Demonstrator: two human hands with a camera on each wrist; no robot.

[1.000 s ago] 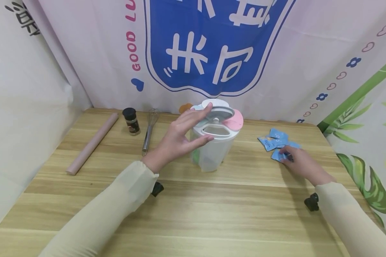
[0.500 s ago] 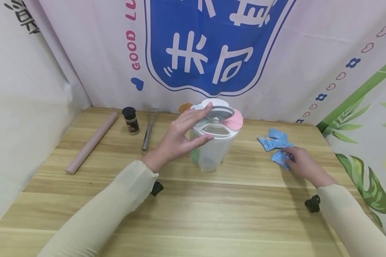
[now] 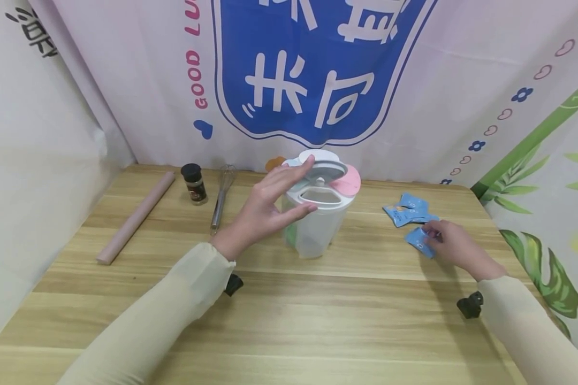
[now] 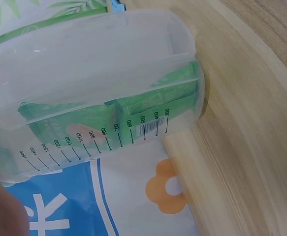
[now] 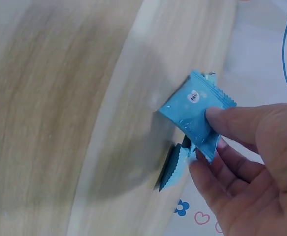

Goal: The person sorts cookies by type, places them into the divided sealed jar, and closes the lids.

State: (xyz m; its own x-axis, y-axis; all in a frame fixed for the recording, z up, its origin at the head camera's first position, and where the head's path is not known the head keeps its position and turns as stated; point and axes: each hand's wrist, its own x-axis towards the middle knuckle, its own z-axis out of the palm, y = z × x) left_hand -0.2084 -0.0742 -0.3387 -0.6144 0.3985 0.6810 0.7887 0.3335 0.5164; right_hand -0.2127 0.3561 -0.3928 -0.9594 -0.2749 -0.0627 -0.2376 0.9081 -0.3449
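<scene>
A clear plastic food storage container with a lid of coloured flaps stands mid-table. Its grey flap is tipped up over an opening. My left hand holds the container's top from the left, forefinger at the raised flap and thumb at the front rim. Green packets lie inside one section, behind the measuring marks. My right hand pinches a small blue sachet between thumb and fingers, close over the table. Just behind it lie several more blue sachets.
At the back left are a pinkish rolling pin, a black-capped seasoning jar and a wire whisk. A printed cloth hangs right behind the wooden table.
My right hand has drawn one blue sachet slightly toward the front, apart from the others. The left hand stays at the container. The head view has shifted slightly.
</scene>
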